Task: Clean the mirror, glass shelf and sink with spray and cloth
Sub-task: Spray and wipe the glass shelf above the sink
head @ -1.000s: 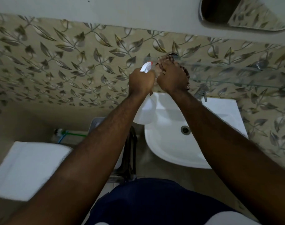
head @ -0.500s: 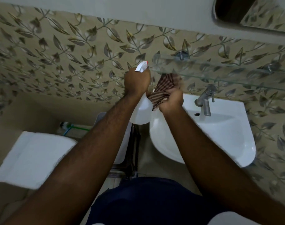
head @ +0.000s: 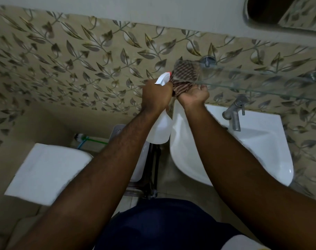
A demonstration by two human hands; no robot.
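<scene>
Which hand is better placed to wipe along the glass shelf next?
Right. The right hand holds the striped cloth at the glass shelf; the left hand grips the spray bottle.

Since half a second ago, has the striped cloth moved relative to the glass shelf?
Yes. The striped cloth has gone up: it was bunched below the glass shelf edge, and now it spreads at the shelf's left end, pushed up by the right hand.

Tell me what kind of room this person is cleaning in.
Most likely a small bathroom: a white wall-mounted sink with a metal tap, a glass shelf below a mirror, and what looks like a toilet cistern alongside.
</scene>
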